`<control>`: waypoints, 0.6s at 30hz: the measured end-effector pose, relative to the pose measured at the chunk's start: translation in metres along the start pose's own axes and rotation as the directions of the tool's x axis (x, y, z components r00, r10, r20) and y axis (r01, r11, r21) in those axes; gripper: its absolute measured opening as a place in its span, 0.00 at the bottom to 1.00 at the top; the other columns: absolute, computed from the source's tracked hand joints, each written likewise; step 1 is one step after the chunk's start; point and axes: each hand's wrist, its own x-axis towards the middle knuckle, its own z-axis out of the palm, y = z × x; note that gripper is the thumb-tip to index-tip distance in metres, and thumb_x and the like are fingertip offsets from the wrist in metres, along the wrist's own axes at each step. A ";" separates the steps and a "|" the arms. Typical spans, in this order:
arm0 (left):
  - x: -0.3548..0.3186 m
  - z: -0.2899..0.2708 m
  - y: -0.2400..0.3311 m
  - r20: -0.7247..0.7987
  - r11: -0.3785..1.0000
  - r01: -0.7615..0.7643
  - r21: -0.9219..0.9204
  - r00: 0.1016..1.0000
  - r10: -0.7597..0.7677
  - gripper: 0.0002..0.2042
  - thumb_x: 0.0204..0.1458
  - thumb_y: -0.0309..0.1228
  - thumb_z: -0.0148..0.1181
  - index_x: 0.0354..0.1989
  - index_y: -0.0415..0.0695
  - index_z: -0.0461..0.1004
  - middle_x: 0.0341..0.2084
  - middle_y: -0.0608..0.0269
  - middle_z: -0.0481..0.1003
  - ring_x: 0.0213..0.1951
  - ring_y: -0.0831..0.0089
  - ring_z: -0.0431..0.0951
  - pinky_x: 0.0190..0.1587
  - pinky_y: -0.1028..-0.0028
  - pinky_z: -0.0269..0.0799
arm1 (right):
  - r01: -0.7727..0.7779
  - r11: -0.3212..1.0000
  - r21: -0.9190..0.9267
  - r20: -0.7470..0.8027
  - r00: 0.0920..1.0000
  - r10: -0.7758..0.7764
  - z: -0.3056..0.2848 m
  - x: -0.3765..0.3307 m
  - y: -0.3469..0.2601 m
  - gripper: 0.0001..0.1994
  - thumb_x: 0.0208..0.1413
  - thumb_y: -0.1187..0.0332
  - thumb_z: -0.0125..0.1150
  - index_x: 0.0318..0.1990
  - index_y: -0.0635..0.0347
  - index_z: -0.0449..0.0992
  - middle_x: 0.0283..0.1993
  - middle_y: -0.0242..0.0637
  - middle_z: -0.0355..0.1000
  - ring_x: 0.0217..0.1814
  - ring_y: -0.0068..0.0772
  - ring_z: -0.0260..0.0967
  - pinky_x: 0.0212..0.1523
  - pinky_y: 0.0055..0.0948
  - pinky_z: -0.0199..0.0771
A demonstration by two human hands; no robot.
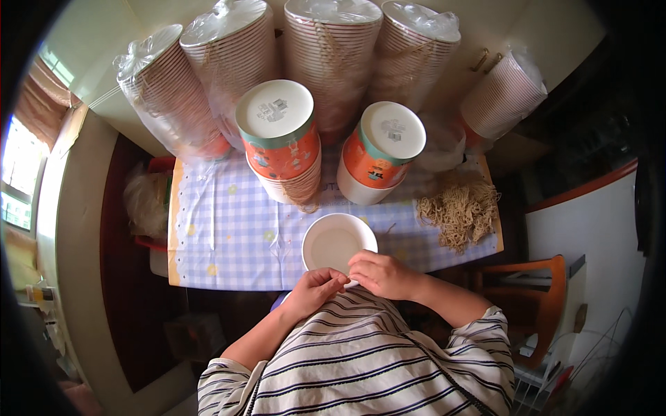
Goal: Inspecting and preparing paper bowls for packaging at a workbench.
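Note:
A white paper tub (340,240) stands mouth up at the table's near edge, its inside facing me. My left hand (320,290) is closed in a pinch at the tub's near rim. Close beside it, my right hand (381,274) has its fingers curled together over the near right rim. The fingertips almost meet, and whatever they pinch is too small or hidden to make out. Beyond the tub are two stacks of upturned tubs with orange and green printed sides, a left stack (275,114) and a right stack (393,135). Twine hangs on the left stack's lower front.
A heap of tan twine strands (459,213) lies on the right of the blue checked tablecloth (236,243). Tall plastic-wrapped stacks of tubs (329,62) line the back. A wooden chair (551,305) stands at the right, a plastic bag (148,204) beyond the table's left edge.

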 end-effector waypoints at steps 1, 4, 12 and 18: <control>-0.001 0.001 0.001 0.023 0.998 0.010 -0.061 1.000 -0.009 0.10 0.59 0.34 0.52 0.38 0.40 0.74 0.26 0.70 0.72 0.27 0.85 0.66 0.31 0.84 0.63 | -0.008 0.997 0.070 -0.023 1.000 0.010 0.001 -0.001 0.002 0.03 0.51 0.75 0.58 0.32 0.64 0.72 0.35 0.38 0.69 0.33 0.38 0.70 0.33 0.30 0.71; -0.001 0.003 0.004 0.037 0.990 0.028 -0.142 0.999 -0.023 0.10 0.58 0.33 0.52 0.37 0.39 0.73 0.25 0.69 0.71 0.26 0.84 0.65 0.30 0.84 0.61 | -0.106 0.980 0.170 -0.010 0.994 0.110 -0.003 0.000 -0.003 0.02 0.50 0.77 0.58 0.31 0.64 0.72 0.31 0.39 0.70 0.32 0.36 0.71 0.33 0.29 0.71; -0.006 0.006 0.015 0.036 0.984 0.087 -0.154 0.996 -0.082 0.11 0.59 0.36 0.51 0.36 0.41 0.73 0.25 0.69 0.72 0.25 0.84 0.65 0.28 0.84 0.61 | -0.095 0.988 0.122 -0.034 0.994 0.100 -0.003 -0.002 -0.008 0.03 0.50 0.75 0.59 0.32 0.63 0.72 0.29 0.38 0.69 0.29 0.37 0.70 0.30 0.30 0.70; -0.009 0.008 0.019 0.032 0.981 0.105 -0.165 0.994 -0.101 0.12 0.59 0.37 0.49 0.36 0.42 0.74 0.26 0.69 0.73 0.25 0.84 0.65 0.27 0.84 0.60 | -0.034 0.999 -0.005 -0.078 0.996 0.033 0.000 -0.004 -0.008 0.04 0.49 0.74 0.60 0.33 0.60 0.72 0.29 0.36 0.68 0.27 0.39 0.70 0.27 0.32 0.71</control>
